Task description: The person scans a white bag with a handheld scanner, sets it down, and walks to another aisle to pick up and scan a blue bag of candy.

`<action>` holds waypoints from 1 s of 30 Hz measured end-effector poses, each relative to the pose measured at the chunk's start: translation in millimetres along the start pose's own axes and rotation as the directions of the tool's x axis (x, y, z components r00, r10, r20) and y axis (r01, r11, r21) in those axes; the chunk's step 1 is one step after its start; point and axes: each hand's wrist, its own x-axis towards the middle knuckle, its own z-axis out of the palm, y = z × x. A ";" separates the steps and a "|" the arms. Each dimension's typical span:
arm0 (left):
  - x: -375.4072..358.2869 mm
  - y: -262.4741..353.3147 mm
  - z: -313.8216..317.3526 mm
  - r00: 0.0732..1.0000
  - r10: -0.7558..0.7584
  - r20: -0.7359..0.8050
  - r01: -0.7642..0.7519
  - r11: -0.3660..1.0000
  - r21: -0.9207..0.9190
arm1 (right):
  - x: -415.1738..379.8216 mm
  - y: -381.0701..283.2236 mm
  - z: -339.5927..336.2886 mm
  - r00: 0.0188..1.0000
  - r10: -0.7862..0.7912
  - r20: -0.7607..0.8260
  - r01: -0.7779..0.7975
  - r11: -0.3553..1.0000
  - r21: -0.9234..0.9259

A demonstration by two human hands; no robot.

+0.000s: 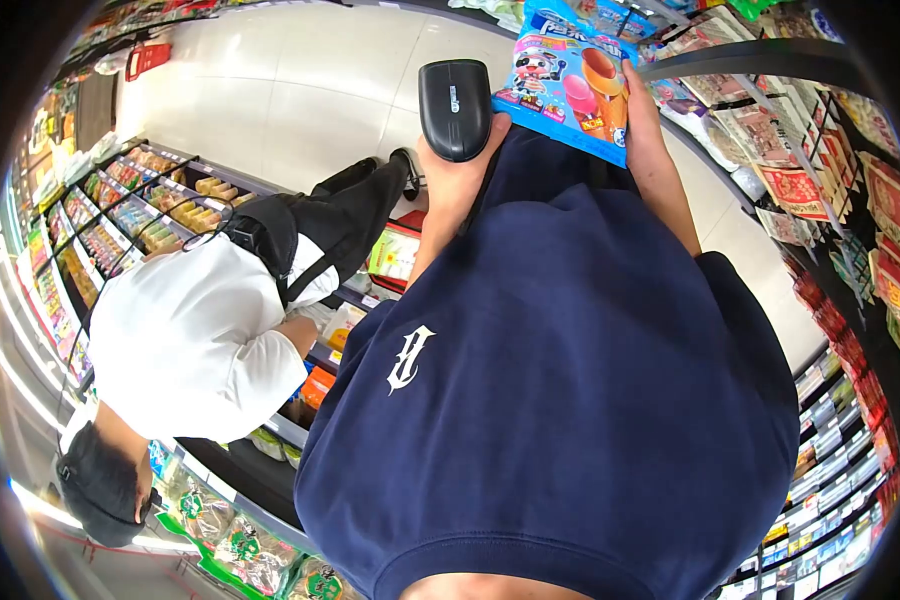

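A black rounded handheld device (455, 112) is in my left hand (460, 178), whose fingers are mostly hidden beneath it; the thumb shows along its right edge. My right hand (647, 125) grips the right side of a blue snack bag (567, 85) printed with a cartoon cow and ice cream cones. The bag is just right of the device, and my left thumb tip lies close to its lower left corner. Both hands are held out in front of my dark blue sweatshirt (570, 380).
A person in a white shirt (190, 335) and dark cap stands at the left, beside shelves (185, 180) of packaged goods. A red basket (148, 61) is on the pale tiled floor (280, 110) at the upper left. Racks of hanging packets (795, 190) line the right.
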 end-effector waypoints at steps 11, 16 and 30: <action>4.1 -2.2 -6.7 0.997 0.029 -0.066 -0.034 0.996 -0.077 | 24.5 5.2 2.4 0.993 0.023 0.119 -0.023 1.000 -0.005; 0.9 0.9 -8.4 0.999 0.032 -0.042 -0.034 0.998 -0.061 | 31.8 9.2 -1.1 0.995 0.025 0.100 -0.026 1.000 0.012; 0.9 -2.3 -7.0 0.999 0.018 -0.036 -0.020 0.997 -0.073 | 29.4 5.3 2.6 0.999 -0.025 0.049 0.026 1.000 -0.016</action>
